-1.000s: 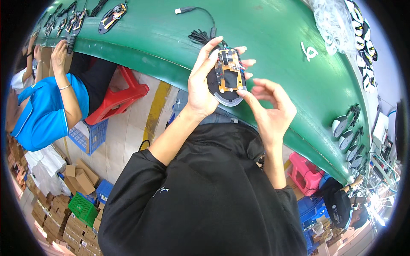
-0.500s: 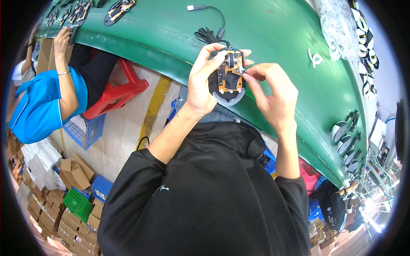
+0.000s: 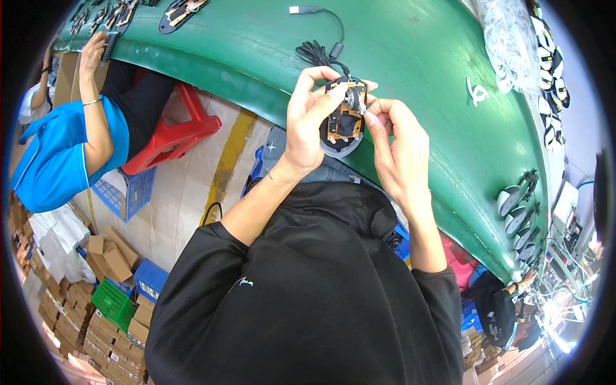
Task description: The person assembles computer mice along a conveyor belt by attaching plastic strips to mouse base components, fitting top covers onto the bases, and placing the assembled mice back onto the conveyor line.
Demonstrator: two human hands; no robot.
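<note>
An opened computer mouse is held over the near edge of the green table, its orange circuit board and scroll wheel bare. My left hand grips it from the left, with the thumb across the upper board. At its right side my right hand has thumb and forefinger closed near the wheel. What lies between those fingertips, perhaps a thin wire end, is too small to make out. The mouse's black cable lies bundled on the table just beyond, its USB plug farther off.
More opened mice lie at the far left of the green table. Clear plastic bags and mouse shells line the right side. A co-worker in a blue shirt sits at left by a red stool.
My right hand has moved left and closer against the mouse's side. The mouse has turned and tilted slightly in my left hand.
</note>
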